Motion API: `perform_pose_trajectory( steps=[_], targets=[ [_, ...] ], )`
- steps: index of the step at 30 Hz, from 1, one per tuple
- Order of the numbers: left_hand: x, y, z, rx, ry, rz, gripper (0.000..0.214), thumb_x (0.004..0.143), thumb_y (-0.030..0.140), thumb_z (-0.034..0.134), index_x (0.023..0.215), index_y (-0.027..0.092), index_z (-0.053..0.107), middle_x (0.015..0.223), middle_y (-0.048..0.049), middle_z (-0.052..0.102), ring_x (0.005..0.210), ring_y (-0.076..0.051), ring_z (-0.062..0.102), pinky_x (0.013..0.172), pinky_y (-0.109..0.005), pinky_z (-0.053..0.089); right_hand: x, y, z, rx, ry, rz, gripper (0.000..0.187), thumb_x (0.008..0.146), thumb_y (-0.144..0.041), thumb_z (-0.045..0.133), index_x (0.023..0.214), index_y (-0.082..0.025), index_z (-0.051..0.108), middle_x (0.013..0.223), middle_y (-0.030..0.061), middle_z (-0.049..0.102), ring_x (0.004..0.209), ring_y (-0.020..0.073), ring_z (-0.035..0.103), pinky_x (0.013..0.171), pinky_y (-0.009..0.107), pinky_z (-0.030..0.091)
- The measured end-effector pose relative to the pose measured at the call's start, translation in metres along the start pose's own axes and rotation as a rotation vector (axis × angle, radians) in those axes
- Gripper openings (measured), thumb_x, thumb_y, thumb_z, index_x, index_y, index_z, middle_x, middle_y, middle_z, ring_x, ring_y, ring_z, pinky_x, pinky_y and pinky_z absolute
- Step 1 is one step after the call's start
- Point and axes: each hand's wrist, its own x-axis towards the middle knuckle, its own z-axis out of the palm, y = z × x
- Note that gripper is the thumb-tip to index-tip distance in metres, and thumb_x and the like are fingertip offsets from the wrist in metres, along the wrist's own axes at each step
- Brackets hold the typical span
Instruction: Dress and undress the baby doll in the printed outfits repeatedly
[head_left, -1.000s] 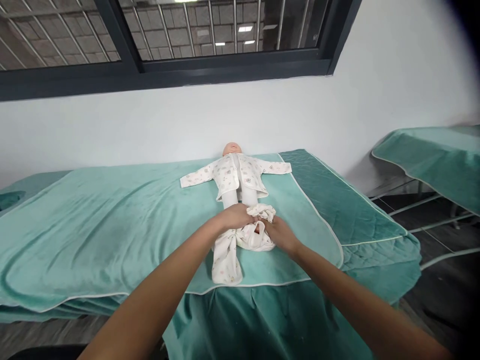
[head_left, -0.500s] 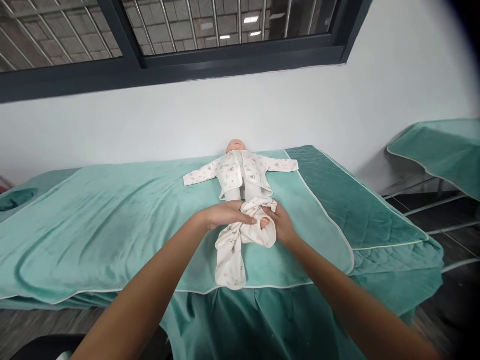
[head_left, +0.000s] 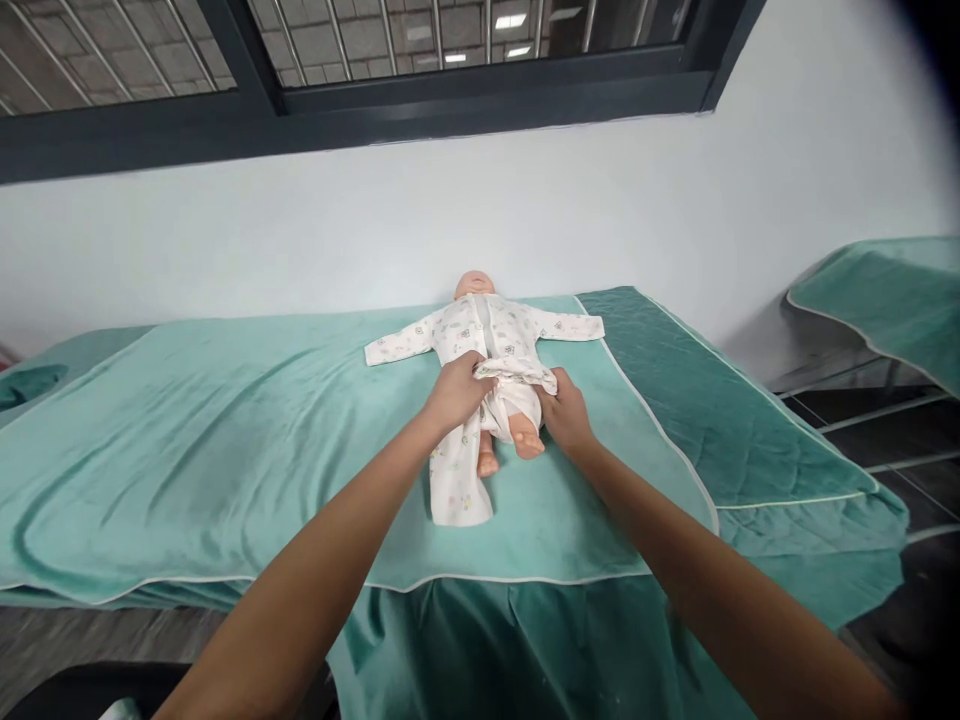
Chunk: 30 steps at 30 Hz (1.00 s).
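Two hands meet at the doll's waist from where I watch: my left hand pinches the bunched waistband of the baby trousers at the doll's left-of-scene hip, and my right hand clamps the same gathered cloth at the other hip, so the fabric is grasped from both sides at once. Holding it at two points looks to me like the way to keep the waistband spread and level across the hips. The baby doll lies on its back, head toward the far wall and feet toward me, on a teal towel spread over the padded table; lying flat with arms out, it leaves the lower body free to work on. The trousers are white with a faint small print, crumpled thick at the waist. One leg of them lies flat and empty on the towel, trailing toward the near edge, while both bare feet poke out beside it; I cannot tell whether either leg is inside a trouser leg. The matching printed top is open down the front. A second teal-covered table stands well apart at the right.
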Motion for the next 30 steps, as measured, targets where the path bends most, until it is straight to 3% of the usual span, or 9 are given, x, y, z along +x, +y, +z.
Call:
perform_pose_trajectory(
  steps=[3, 7, 10, 13, 17, 21, 23, 26, 30],
  targets=[
    [0.000, -0.008, -0.005, -0.167, 0.010, -0.067, 0.018, 0.076, 0.034, 0.065, 0.084, 0.019, 0.061, 0.085, -0.0011, 0.063, 0.082, -0.019, 0.057, 0.076, -0.029, 0.041, 0.004, -0.001, 0.000, 0.002, -0.025, 0.043, 0.027, 0.086, -0.049, 0.051, 0.083, -0.022, 0.053, 0.084, 0.0017, 0.065, 0.080, 0.0201, 0.053, 0.074, 0.031, 0.042],
    [-0.008, -0.019, -0.021, -0.632, -0.185, -0.196, 0.028, 0.070, 0.033, 0.075, 0.090, 0.018, 0.062, 0.085, 0.0008, 0.062, 0.077, -0.016, 0.059, 0.069, -0.025, 0.043, -0.002, -0.002, 0.000, 0.073, -0.055, 0.047, 0.022, 0.086, -0.042, 0.055, 0.092, -0.021, 0.059, 0.089, 0.0010, 0.066, 0.081, 0.0187, 0.055, 0.075, 0.030, 0.044],
    [-0.012, -0.030, -0.025, -0.825, -0.261, -0.220, 0.029, 0.070, 0.030, 0.079, 0.089, 0.017, 0.062, 0.083, 0.0018, 0.060, 0.074, -0.013, 0.058, 0.067, -0.023, 0.043, -0.007, -0.004, -0.002, 0.101, -0.074, -0.056, 0.018, 0.088, -0.037, 0.056, 0.098, -0.023, 0.059, 0.097, 0.0025, 0.063, 0.090, 0.0197, 0.057, 0.082, 0.032, 0.046],
    [-0.015, -0.037, -0.019, -0.939, -0.235, -0.232, 0.029, 0.070, 0.029, 0.081, 0.088, 0.017, 0.063, 0.081, 0.0023, 0.061, 0.072, -0.012, 0.059, 0.067, -0.022, 0.044, -0.005, -0.015, -0.008, 0.046, -0.142, -0.198, 0.019, 0.089, -0.035, 0.057, 0.106, -0.025, 0.059, 0.108, 0.0047, 0.060, 0.102, 0.0219, 0.055, 0.092, 0.036, 0.044],
    [-0.020, -0.030, -0.005, -1.048, -0.105, -0.237, 0.024, 0.074, 0.028, 0.079, 0.088, 0.018, 0.063, 0.078, 0.0024, 0.060, 0.071, -0.011, 0.058, 0.066, -0.021, 0.045, 0.021, -0.052, -0.016, -0.024, -0.462, -0.221, 0.032, 0.086, -0.043, 0.066, 0.114, -0.027, 0.061, 0.109, 0.0042, 0.064, 0.100, 0.0237, 0.058, 0.088, 0.036, 0.045],
    [-0.022, -0.019, 0.003, -1.111, -0.014, -0.257, 0.020, 0.078, 0.030, 0.076, 0.088, 0.018, 0.062, 0.078, 0.0022, 0.059, 0.069, -0.009, 0.056, 0.065, -0.020, 0.045, 0.061, -0.091, -0.007, -0.101, -0.892, -0.195, 0.029, 0.080, -0.048, 0.072, 0.100, -0.027, 0.069, 0.092, -0.0002, 0.070, 0.081, 0.0211, 0.061, 0.068, 0.030, 0.042],
    [-0.023, -0.018, 0.004, -1.118, 0.030, -0.283, 0.021, 0.080, 0.033, 0.075, 0.086, 0.019, 0.061, 0.078, 0.0023, 0.059, 0.068, -0.009, 0.055, 0.064, -0.021, 0.045, 0.074, -0.098, 0.002, -0.094, -1.012, -0.156, 0.026, 0.078, -0.046, 0.074, 0.093, -0.025, 0.071, 0.085, -0.0010, 0.070, 0.077, 0.0196, 0.061, 0.064, 0.029, 0.040],
    [-0.024, -0.022, -0.001, -1.065, 0.007, -0.306, 0.025, 0.080, 0.038, 0.075, 0.089, 0.018, 0.062, 0.079, 0.0017, 0.060, 0.070, -0.010, 0.056, 0.066, -0.021, 0.045, 0.078, -0.090, 0.013, 0.055, -1.014, -0.040, 0.022, 0.077, -0.040, 0.073, 0.085, -0.020, 0.071, 0.079, -0.0013, 0.068, 0.075, 0.0172, 0.059, 0.065, 0.027, 0.040],
    [-0.029, -0.030, -0.016, -0.890, -0.164, -0.334, 0.036, 0.074, 0.037, 0.081, 0.102, 0.019, 0.066, 0.092, -0.0010, 0.064, 0.082, -0.015, 0.061, 0.072, -0.024, 0.047, 0.069, -0.068, 0.018, 0.424, -0.858, 0.183, 0.016, 0.073, -0.031, 0.076, 0.081, -0.019, 0.069, 0.076, -0.0025, 0.066, 0.072, 0.0149, 0.060, 0.067, 0.026, 0.044]
  ],
)
